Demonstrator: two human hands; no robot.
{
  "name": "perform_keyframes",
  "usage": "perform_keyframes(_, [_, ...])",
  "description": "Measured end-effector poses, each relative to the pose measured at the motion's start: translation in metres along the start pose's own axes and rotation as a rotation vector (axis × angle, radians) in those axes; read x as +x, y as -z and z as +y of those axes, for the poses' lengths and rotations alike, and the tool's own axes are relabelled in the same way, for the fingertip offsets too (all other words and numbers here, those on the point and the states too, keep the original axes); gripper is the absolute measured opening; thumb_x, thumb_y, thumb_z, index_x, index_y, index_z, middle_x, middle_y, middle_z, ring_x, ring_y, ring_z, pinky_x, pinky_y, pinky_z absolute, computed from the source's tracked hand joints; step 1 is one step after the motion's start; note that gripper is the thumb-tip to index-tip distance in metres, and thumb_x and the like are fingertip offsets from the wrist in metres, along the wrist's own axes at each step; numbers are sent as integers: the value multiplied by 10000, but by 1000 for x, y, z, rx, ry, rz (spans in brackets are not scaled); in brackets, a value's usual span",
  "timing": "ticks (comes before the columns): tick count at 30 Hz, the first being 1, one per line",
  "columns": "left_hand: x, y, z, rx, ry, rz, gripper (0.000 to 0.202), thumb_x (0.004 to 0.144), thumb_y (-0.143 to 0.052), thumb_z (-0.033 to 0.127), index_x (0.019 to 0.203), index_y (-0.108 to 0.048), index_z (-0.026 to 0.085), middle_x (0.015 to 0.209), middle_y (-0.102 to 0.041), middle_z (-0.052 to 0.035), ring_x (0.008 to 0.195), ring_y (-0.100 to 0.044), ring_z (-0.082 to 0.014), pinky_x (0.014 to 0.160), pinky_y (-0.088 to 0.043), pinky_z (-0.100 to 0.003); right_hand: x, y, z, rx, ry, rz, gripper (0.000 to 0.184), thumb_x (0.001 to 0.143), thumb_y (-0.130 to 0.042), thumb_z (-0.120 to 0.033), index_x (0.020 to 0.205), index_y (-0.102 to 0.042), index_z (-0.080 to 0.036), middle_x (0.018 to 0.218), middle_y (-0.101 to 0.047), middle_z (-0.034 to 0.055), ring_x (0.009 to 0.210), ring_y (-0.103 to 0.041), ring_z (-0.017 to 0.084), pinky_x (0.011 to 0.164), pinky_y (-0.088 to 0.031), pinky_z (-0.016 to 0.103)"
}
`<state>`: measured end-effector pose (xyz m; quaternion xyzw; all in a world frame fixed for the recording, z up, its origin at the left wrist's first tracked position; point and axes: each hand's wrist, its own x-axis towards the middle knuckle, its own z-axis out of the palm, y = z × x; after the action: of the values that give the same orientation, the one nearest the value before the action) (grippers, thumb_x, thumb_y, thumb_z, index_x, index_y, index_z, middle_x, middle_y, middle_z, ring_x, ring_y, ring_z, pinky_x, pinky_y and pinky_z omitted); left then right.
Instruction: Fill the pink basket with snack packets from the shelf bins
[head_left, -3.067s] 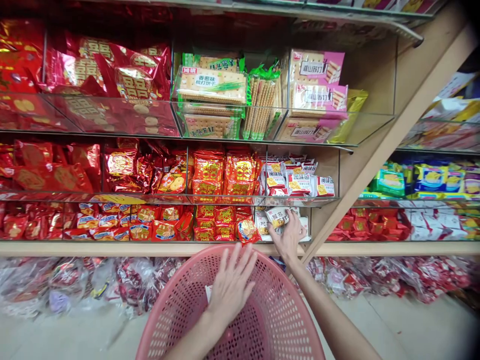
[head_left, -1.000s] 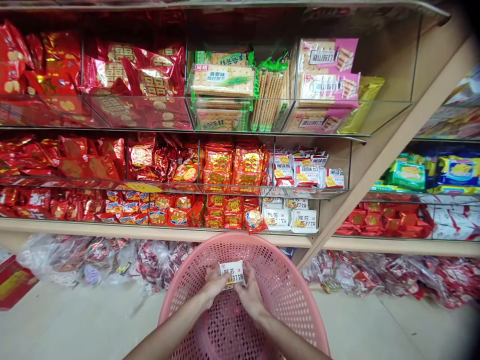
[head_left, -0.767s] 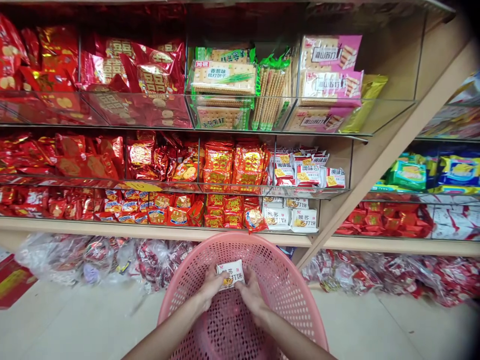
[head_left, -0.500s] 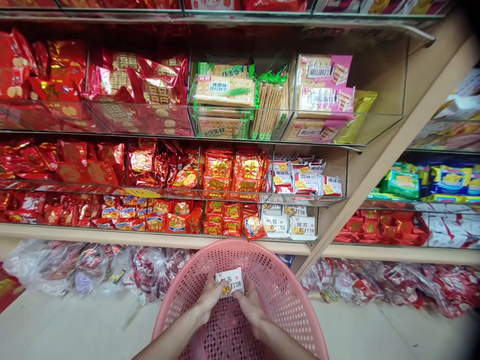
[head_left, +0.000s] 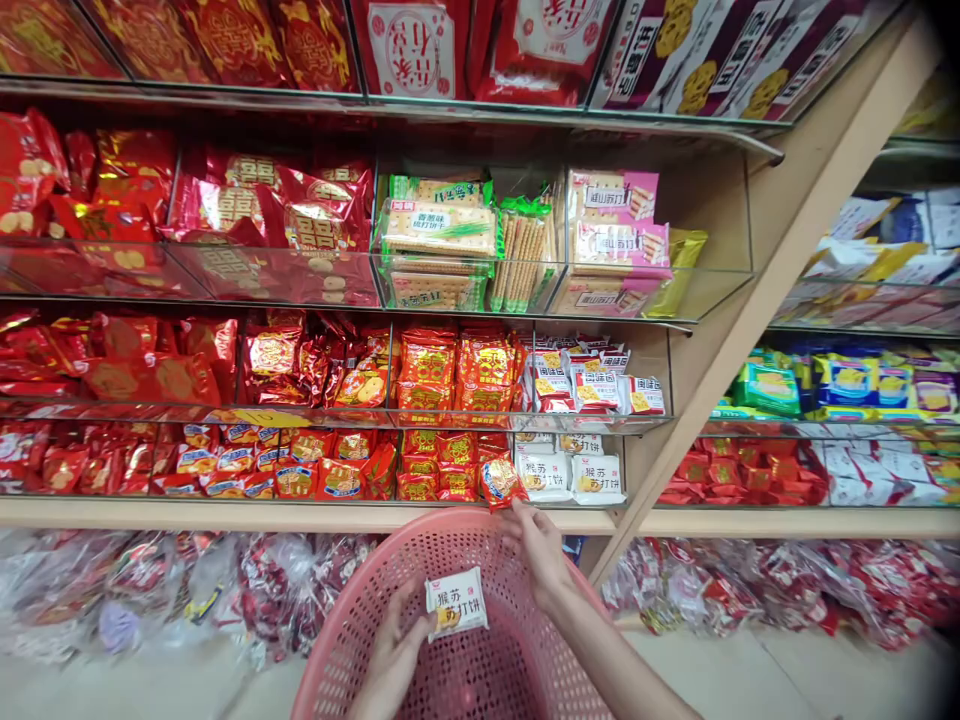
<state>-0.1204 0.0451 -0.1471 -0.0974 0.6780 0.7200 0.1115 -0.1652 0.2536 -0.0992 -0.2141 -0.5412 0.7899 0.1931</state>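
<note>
Between the thumb and fingers of my left hand (head_left: 396, 640) is a white packet of soda crackers (head_left: 457, 601), its printed front facing up over the pink basket (head_left: 352, 590). My right hand (head_left: 541, 548) is raised above the basket's far rim with its fingers apart. Its fingertips are at the lower edge of a red snack packet (head_left: 501, 481) that leans at the front of the bottom shelf; whether they touch it I cannot tell. Just right of that are more white cracker packets (head_left: 598, 480) of the same kind.
Clear dividers split the shelves into bins of red biscuit packets (head_left: 427, 370), green-edged crackers (head_left: 439, 230) and pink-white crackers (head_left: 611, 240). A slanted wooden panel (head_left: 720, 370) stands at the right. Plastic bags of packets (head_left: 285, 585) lie on the floor under the bottom ledge (head_left: 187, 514).
My right hand has let go of the white cracker packet and moved up to the shelf edge. The left hand keeps the packet, slightly lower. The camera view has tilted up.
</note>
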Motion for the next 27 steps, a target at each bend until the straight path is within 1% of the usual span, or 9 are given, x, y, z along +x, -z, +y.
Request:
perform_keyframes(3, [-9, 10, -1, 39, -28, 5, 535, 614, -716, 407, 1096, -575, 223, 1336, -538, -82, 1325, -375, -283, 1059, -341, -367, 5, -5, -5, 99, -169, 34, 391, 546, -778, -472, 699, -559, -187, 659, -682, 16, 603, -663, 153, 530, -524, 243])
perform_keyframes(4, [-10, 12, -3, 56, -32, 11, 543, 598, -722, 422, 1080, -582, 213, 1326, -544, -91, 1317, -385, -287, 1062, -336, -365, 6, -6, -4, 110, -167, 46, 407, 531, -784, -480, 694, -555, -186, 648, -676, 10, 607, -666, 155, 530, -525, 242])
perform_keyframes(7, [-14, 16, -13, 102, -40, 11, 592, 571, -717, 464, 1073, -582, 180, 1290, -561, -127, 1281, -427, -292, 1072, -319, -366, 8, -7, 1, 113, -82, 63, 448, 491, -793, -514, 653, -524, -194, 616, -643, -19, 600, -669, 163, 506, -517, 242])
perform_keyframes(10, [-17, 14, -19, 170, -55, -19, 587, 607, -685, 472, 1102, -578, 175, 1283, -560, -130, 1284, -419, -278, 1084, -299, -362, 9, -5, 2, 100, 22, 63, 459, 496, -782, -537, 648, -512, -198, 599, -610, -42, 593, -663, 169, 492, -509, 249])
perform_keyframes(15, [-16, 11, -24, 251, -115, -56, 539, 630, -675, 467, 1088, -598, 194, 1248, -580, -119, 1255, -438, -290, 1083, -295, -399, 10, 6, -3, 40, 106, 37, 421, 569, -746, -542, 663, -510, -205, 584, -598, -49, 563, -623, 159, 514, -505, 270])
perform_keyframes(21, [-12, 14, -37, 274, -182, -88, 468, 681, -641, 474, 1060, -615, 200, 1203, -601, -120, 1203, -480, -290, 1073, -306, -427, 0, 27, -13, -92, 228, 12, 355, 696, -663, -532, 739, -543, -200, 625, -602, -34, 561, -575, 149, 547, -495, 282])
perform_keyframes(24, [-14, 13, -35, 291, -205, -92, 443, 688, -641, 476, 1036, -631, 204, 1167, -618, -113, 1174, -498, -288, 1061, -319, -423, -10, 37, -19, -158, 260, 7, 333, 738, -631, -520, 762, -556, -196, 643, -608, -24, 578, -566, 149, 573, -492, 280])
perform_keyframes(27, [-18, 10, -21, 293, -219, -100, 421, 681, -655, 486, 998, -648, 209, 1129, -638, -103, 1148, -515, -285, 1050, -328, -407, -23, 45, -26, -229, 278, -32, 314, 762, -613, -507, 782, -577, -196, 672, -627, -13, 587, -558, 149, 585, -483, 273])
